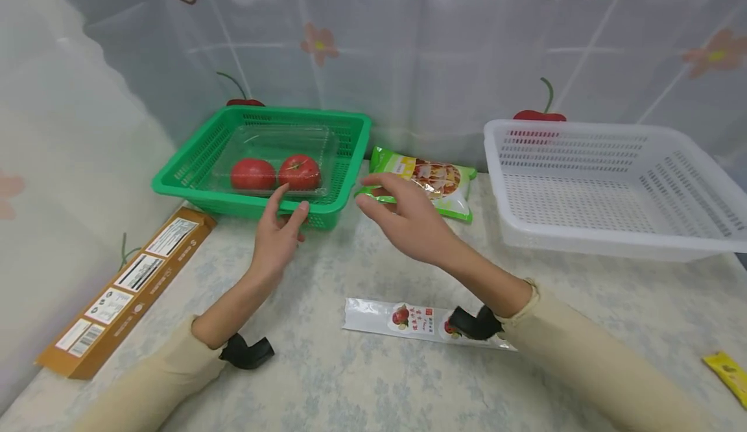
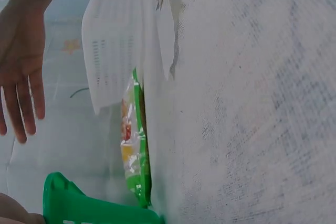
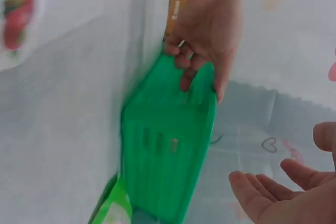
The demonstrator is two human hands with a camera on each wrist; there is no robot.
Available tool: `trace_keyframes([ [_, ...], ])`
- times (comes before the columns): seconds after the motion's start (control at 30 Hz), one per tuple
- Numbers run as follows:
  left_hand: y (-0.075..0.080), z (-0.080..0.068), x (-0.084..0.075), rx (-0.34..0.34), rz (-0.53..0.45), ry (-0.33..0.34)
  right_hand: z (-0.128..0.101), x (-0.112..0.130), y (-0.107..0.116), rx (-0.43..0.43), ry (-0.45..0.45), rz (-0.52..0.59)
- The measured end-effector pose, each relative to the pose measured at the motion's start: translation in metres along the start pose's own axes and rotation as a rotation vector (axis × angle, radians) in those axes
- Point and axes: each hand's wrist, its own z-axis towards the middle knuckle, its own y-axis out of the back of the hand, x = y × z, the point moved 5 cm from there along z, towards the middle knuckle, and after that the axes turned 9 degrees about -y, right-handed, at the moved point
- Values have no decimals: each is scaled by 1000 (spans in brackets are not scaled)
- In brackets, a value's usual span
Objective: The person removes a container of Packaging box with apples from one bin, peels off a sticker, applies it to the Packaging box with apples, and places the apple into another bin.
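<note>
My left hand (image 1: 277, 240) is at the front rim of the green basket (image 1: 175, 176). Its index finger reaches over the rim, while other fingers curl against the outer wall below, as the right wrist view shows. Inside the basket lies a clear plastic box (image 1: 280, 137) with two red tomatoes (image 1: 253, 174). To the basket's right my right hand (image 1: 417, 224) is raised with fingers loosely bent and nothing between them. Behind it, a green-edged food packet (image 1: 446, 179) with a picture of food lies flat, partly covered by the hand in the head view.
A white perforated basket (image 1: 589, 240) stands at the right. Along the left lies a long brown box (image 1: 128, 289). A silvery printed strip (image 1: 373, 315) lies in front, partly under the right sleeve. A small yellow packet (image 1: 728, 373) sits at the right edge. A patterned curtain (image 1: 420, 49) hangs behind.
</note>
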Motion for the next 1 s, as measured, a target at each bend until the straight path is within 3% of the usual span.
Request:
trace_keyframes([
  [0.3, 3, 0, 3, -67, -32, -3, 72, 11, -43, 105, -224, 129],
  [0.57, 9, -7, 11, -181, -97, 56, 116, 12, -77, 90, -402, 204],
  [0.7, 12, -9, 13, -237, -102, 38, 130, 9, -86, 53, -500, 297],
  [1.0, 2, -8, 6, -269, -146, -52, 141, -8, -86, 21, -697, 500],
])
